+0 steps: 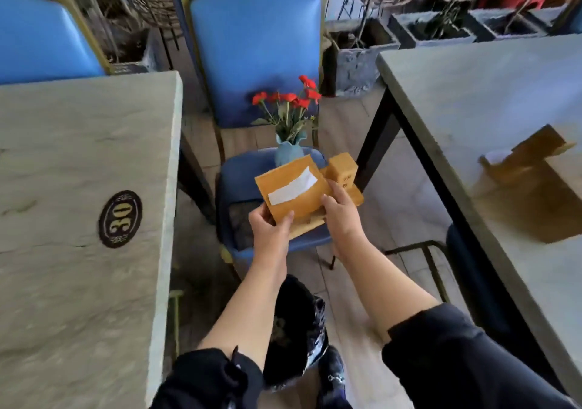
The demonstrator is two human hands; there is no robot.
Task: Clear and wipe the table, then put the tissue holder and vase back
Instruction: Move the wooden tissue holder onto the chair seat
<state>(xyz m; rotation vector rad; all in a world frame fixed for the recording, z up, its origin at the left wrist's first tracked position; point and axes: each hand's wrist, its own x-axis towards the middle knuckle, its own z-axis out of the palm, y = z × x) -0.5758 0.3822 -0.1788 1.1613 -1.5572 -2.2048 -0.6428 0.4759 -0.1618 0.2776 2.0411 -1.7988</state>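
A wooden tissue holder (293,194) with a white tissue in its slot rests over the seat of a blue chair (242,172) between two tables. My left hand (271,226) grips its near left corner and my right hand (340,210) grips its right side. Just behind the holder on the same seat stands a light blue vase (285,152) with red flowers (289,98). The grey stone table (78,188) with a round "30" plaque (120,219) lies to the left.
A second grey table (472,100) on the right carries another wooden holder (532,169). A bin lined with a black bag (296,330) stands on the floor below my arms. Blue chair backs (255,40) and grey planters (356,59) stand behind.
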